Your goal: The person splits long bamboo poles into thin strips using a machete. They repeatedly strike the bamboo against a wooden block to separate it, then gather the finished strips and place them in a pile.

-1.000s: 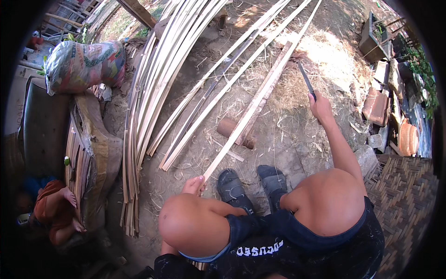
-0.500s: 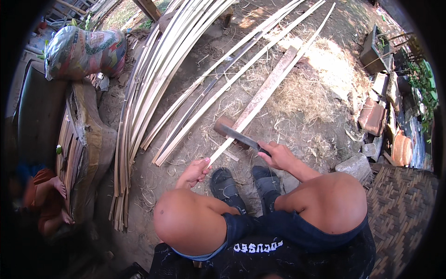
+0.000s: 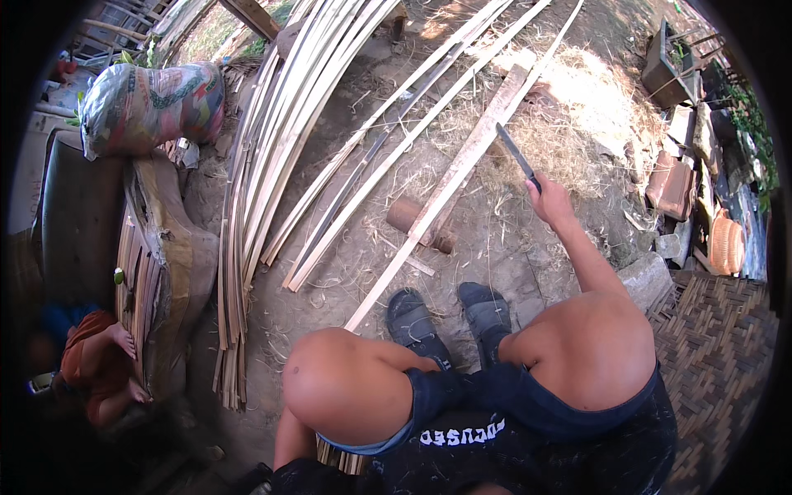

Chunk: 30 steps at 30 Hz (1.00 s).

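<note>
Pale strip [image 3: 384, 280] partly behind knee [image 3: 342, 379], log [image 3: 403, 213] beneath, sack [image 3: 157, 109], woven mat [image 3: 718, 355]

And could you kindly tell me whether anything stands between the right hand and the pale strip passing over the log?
Only the knife, held in the right hand and pointing toward the pale strip; nothing else visible stands between them.
</note>
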### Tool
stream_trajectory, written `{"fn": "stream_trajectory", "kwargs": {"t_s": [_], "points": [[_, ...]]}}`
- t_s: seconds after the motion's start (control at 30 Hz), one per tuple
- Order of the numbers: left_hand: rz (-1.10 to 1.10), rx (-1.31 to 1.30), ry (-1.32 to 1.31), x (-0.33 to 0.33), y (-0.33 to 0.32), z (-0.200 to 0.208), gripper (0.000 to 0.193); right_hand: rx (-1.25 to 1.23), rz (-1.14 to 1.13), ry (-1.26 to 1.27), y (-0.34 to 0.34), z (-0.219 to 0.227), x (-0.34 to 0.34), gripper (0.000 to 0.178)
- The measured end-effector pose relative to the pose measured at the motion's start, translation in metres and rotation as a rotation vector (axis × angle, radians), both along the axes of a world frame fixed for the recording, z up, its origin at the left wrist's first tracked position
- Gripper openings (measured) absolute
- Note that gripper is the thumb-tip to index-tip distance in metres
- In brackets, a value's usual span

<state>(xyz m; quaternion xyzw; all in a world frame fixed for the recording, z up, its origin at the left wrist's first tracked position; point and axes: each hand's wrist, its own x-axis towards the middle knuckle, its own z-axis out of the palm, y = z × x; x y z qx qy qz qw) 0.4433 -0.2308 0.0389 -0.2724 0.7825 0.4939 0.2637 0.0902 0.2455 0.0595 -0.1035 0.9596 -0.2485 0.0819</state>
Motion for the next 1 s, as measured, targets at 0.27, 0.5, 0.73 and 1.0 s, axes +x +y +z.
{"fn": "stream_trajectory", "kwargs": {"t_s": [0.27, 0.5, 0.73, 1.0], "points": [[-0.336, -0.486, 0.433, -0.115, 0.106, 0.034, 0.032, -0.187, 0.651, -0.068, -0.092, 0.02, 0.158, 0.043], [-0.42, -0.416, 0.346, -0.101, 0.083, 0.026, 0.038, 0.16, 0.291, 0.133, -0.024, 0.002, 0.04, 0.045], [-0.151, -0.053, -0.061, -0.044, 0.026, 0.03, 0.045, 0.228, -0.313, 0.111, 0.087, 0.013, -0.066, 0.035], [-0.1, 0.19, -0.268, -0.09, 0.052, 0.062, 0.052, -0.012, 0.608, -0.074, -0.063, 0.038, 0.107, 0.04]]}}
